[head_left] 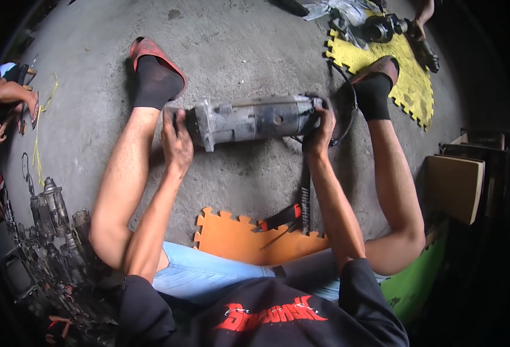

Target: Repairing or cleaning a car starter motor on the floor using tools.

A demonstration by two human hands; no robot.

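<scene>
The grey concrete floor (249, 34) carries a long grey motor housing (255, 120) at centre, an orange foam mat (237, 240) at six o'clock, and a yellow foam mat (405, 81) at one o'clock.

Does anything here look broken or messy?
The grey motor-like machine part held between the left hand and right hand looks worn: its casing is scuffed and grimy. Both hands are smeared dark. A black cable trails loose from its right end across the concrete floor. Nothing looks spilled.

My left hand (177, 141) and right hand (319, 130) reach forward between my bent legs, arms nearly straight. Both hands are curled closed, well apart, palms facing inward.
</scene>
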